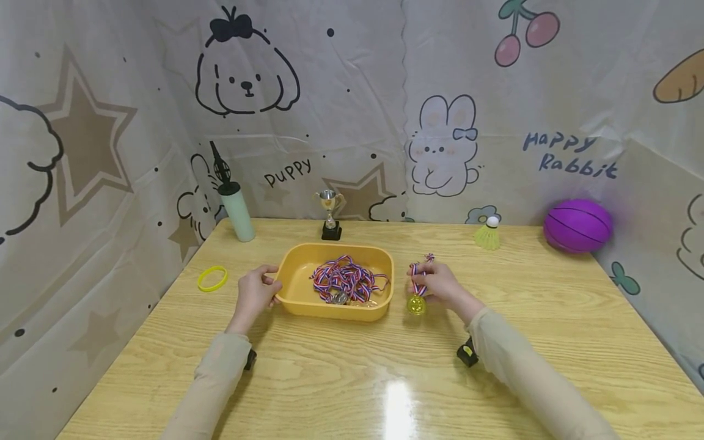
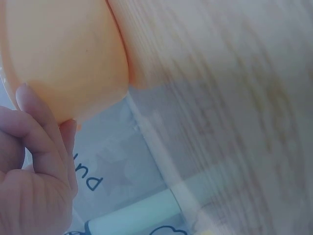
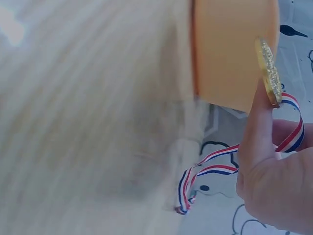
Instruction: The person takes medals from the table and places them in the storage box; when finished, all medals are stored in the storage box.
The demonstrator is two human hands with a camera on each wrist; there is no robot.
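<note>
Left hand (image 1: pixel 256 293): curled round left rim of yellow plastic tray (image 1: pixel 297 296), fingers gripping the wall. Right hand (image 1: pixel 437 285): pinching a gold medal (image 1: pixel 416 304) by its red-white-blue ribbon (image 1: pixel 419 269), just right of tray, medal hanging close above wooden table (image 1: pixel 352 379). Inside tray: heap of ribboned medals (image 1: pixel 346 281). Behind tray: small trophy cup (image 1: pixel 330 214).
</note>
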